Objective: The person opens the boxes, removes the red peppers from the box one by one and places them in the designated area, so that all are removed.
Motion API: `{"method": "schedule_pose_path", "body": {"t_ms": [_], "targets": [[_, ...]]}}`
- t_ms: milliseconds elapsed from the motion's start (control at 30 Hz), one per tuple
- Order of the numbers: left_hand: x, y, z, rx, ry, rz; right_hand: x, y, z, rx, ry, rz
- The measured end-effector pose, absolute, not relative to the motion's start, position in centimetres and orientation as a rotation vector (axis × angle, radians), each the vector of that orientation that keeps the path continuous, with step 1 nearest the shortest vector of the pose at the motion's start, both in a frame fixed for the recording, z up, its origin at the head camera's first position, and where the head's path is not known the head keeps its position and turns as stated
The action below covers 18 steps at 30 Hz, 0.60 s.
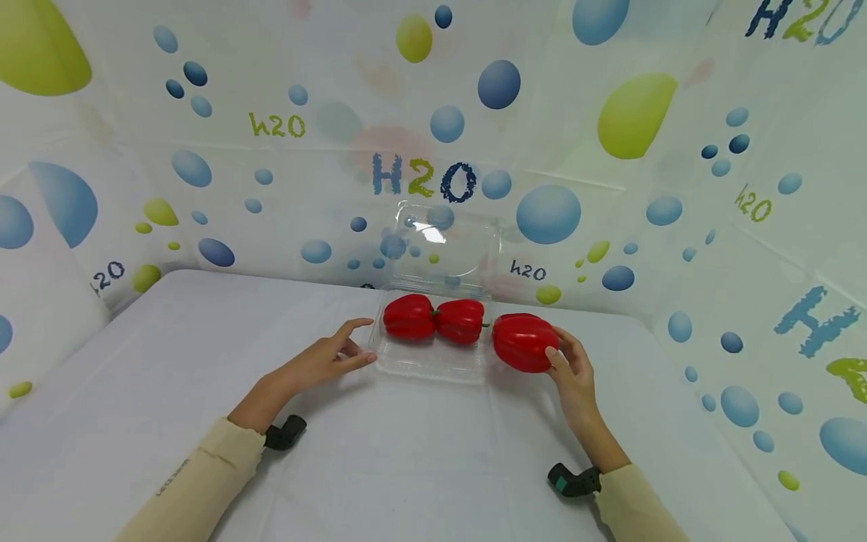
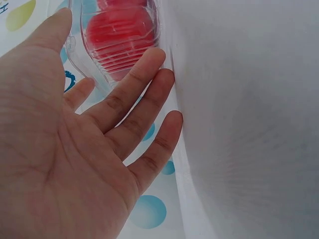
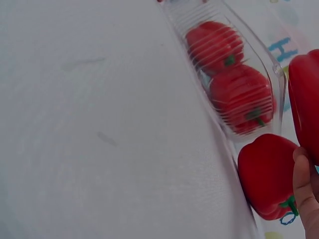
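My right hand (image 1: 576,376) grips a red bell pepper (image 1: 521,346) just right of a clear plastic box (image 1: 433,369). In the right wrist view the held pepper (image 3: 306,99) is cut off by the frame edge, and another red bell pepper (image 3: 266,174) with a green stem sits outside the box; the head view mostly hides that one behind the held pepper. Inside the box, along its back, lie two more red peppers, a left one (image 1: 409,318) and a right one (image 1: 460,321). At the box's left edge, my left hand (image 1: 325,357) has its fingers spread, holding nothing.
The box's clear lid (image 1: 447,248) stands raised at the back, against a white backdrop (image 1: 325,196) printed with blue and green dots. A white cloth (image 1: 406,467) covers the table. Dark wrist devices (image 1: 574,482) sit at both sleeve cuffs.
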State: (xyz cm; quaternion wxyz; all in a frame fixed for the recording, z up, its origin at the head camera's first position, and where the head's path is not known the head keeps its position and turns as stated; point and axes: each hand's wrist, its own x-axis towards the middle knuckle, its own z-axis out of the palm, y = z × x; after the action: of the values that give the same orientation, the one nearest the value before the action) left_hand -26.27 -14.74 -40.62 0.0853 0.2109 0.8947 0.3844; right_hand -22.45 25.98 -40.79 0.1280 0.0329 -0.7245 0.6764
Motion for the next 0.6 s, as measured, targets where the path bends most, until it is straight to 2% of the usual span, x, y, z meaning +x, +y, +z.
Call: {"method": "schedule_pose_path", "body": {"t_ms": [367,600], "targets": [[-26.15,-14.65,-40.45,0.629,2.660,1.143,-22.62,26.77,-41.38,0.097,-2.064,2.003],[-26.15,-14.59,-40.45,0.624,2.661,1.138,-22.69,27.04,-41.52,0.197,-1.980,2.088]]}}
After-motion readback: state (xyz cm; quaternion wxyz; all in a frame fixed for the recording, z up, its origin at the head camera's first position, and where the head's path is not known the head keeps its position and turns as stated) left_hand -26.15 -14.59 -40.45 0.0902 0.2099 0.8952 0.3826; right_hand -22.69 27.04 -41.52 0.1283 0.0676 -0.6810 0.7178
